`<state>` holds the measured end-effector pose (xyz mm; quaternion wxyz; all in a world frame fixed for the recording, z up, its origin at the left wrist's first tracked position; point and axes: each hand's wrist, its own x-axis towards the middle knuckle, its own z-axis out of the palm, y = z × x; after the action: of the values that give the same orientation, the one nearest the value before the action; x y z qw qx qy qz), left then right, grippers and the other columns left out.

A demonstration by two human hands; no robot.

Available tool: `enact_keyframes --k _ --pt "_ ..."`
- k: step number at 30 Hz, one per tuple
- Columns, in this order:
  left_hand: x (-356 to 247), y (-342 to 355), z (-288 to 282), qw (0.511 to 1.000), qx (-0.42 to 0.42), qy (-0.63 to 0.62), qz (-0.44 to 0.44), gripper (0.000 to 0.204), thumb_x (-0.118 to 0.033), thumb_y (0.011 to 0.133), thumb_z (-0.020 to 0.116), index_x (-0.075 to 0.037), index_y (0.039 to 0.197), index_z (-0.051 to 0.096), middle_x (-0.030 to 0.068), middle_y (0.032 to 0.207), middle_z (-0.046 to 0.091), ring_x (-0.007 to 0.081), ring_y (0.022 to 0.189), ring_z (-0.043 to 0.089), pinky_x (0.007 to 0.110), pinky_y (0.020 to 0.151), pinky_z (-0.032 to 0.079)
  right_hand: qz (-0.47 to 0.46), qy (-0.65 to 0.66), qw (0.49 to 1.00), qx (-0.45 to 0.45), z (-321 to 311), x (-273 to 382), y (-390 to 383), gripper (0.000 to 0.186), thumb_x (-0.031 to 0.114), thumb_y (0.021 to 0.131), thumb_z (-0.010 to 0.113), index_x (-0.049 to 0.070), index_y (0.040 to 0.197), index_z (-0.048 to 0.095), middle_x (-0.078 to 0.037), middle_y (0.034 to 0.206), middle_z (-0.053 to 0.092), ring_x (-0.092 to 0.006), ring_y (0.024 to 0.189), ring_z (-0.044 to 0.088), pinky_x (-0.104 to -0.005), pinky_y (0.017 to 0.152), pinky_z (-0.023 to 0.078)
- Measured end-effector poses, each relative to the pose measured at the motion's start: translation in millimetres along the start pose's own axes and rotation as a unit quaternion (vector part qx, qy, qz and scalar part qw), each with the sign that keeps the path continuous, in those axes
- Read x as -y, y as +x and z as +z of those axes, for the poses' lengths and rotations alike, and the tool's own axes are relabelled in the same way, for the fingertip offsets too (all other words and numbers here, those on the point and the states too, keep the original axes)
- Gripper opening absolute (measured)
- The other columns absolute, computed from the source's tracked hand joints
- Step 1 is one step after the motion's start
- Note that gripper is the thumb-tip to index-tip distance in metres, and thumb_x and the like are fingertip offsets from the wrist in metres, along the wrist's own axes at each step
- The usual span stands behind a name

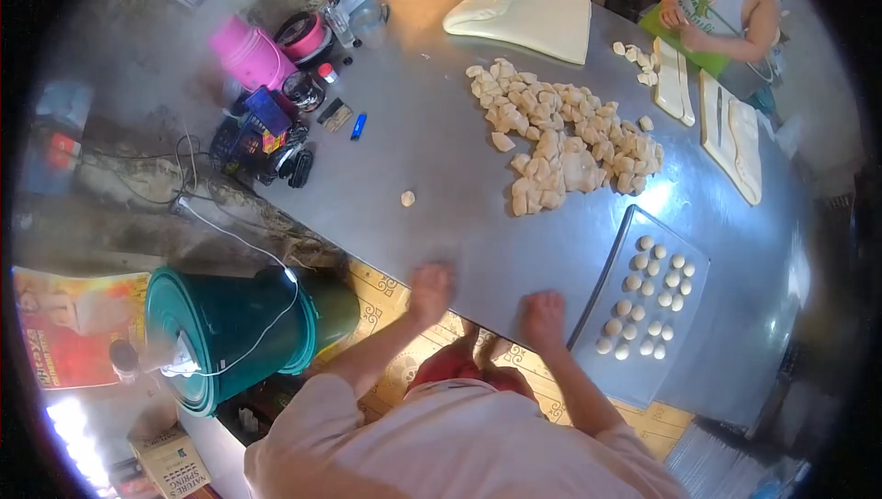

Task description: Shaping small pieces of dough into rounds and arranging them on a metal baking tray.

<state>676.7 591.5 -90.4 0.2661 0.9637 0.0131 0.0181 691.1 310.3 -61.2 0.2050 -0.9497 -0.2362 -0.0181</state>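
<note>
- Left hand [432, 292]: at the near edge of the surface [404, 131], blurred. Grip: cannot tell whether the fingers are apart or closed on something.
- Right hand [544, 315]: at the same edge, fingers curled, just left of the tray [620, 389]. Grip: cannot tell whether anything is enclosed beneath the fingers.
- Hands: apart from each other, with bare surface between them.
- Lump [408, 198]: a single pale piece of dough lying alone on the surface, beyond the left hand.
- Pile [551, 122]: many cut dough pieces, heaped beyond both hands, near the tray's far end.
- Balls [647, 243]: round dough portions, set out in groups on the tray.
- Slab [542, 21]: thick dough with one end folded over, at the far side of the surface.
- Strips [675, 85]: long lengths of dough at far right, near a co-worker [726, 12] in a green-trimmed apron.
- Lighter [359, 126]: blue, at far left, beside assorted containers.
</note>
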Motion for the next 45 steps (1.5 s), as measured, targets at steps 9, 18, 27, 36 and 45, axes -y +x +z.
enact_keyframes --k 9,18,27,36,45 --pt "17 34 -3 0.983 -0.069 0.080 0.150 0.026 -0.018 0.091 0.060 -0.004 0.112 0.066 0.0159 0.106 0.068 0.0362 0.108 0.064 0.048 0.096 0.052 -0.001 0.021 0.998 0.051 -16 -12 24 0.025 0.012 0.086 0.059 0.002 0.109 0.063 -0.022 0.109 0.060 -0.0410 0.107 0.056 -0.0535 0.095 0.045" --pt "-36 43 3 0.976 -0.042 0.104 0.187 0.031 -0.027 0.093 0.065 -0.005 0.115 0.062 0.0161 0.107 0.066 0.0397 0.104 0.062 0.051 0.095 0.049 -0.026 -0.009 0.999 -0.026 27 7 25 0.017 0.022 0.087 0.067 0.005 0.086 0.067 -0.016 0.099 0.063 -0.0373 0.099 0.057 -0.0497 0.088 0.046" --pt "-18 48 -35 0.990 0.035 0.047 0.125 0.033 -0.015 0.083 0.078 -0.009 0.115 0.072 0.0133 0.111 0.067 0.0359 0.102 0.066 0.045 0.091 0.054 0.068 0.260 0.963 -0.032 -7 -21 -39 0.012 0.021 0.088 0.076 0.009 0.089 0.075 -0.012 0.103 0.066 -0.0325 0.107 0.061 -0.0441 0.095 0.050" --pt "-304 -25 53 0.942 0.155 -0.186 0.234 0.027 -0.017 0.087 0.076 -0.006 0.112 0.074 0.0111 0.103 0.072 0.0297 0.102 0.067 0.043 0.091 0.051 0.312 0.318 0.841 -0.308 -125 -74 -210 0.028 0.009 0.091 0.076 0.007 0.119 0.073 -0.014 0.119 0.070 -0.0287 0.104 0.070 -0.0369 0.088 0.058" --pt "-414 -80 148 0.921 0.119 -0.015 0.372 0.026 -0.026 0.087 0.076 -0.011 0.108 0.075 0.0059 0.102 0.071 0.0294 0.102 0.060 0.048 0.095 0.042 0.353 0.222 0.879 -0.232 -137 -184 -279 0.032 0.019 0.090 0.078 0.005 0.118 0.072 -0.014 0.110 0.067 -0.0307 0.096 0.070 -0.0374 0.083 0.058"
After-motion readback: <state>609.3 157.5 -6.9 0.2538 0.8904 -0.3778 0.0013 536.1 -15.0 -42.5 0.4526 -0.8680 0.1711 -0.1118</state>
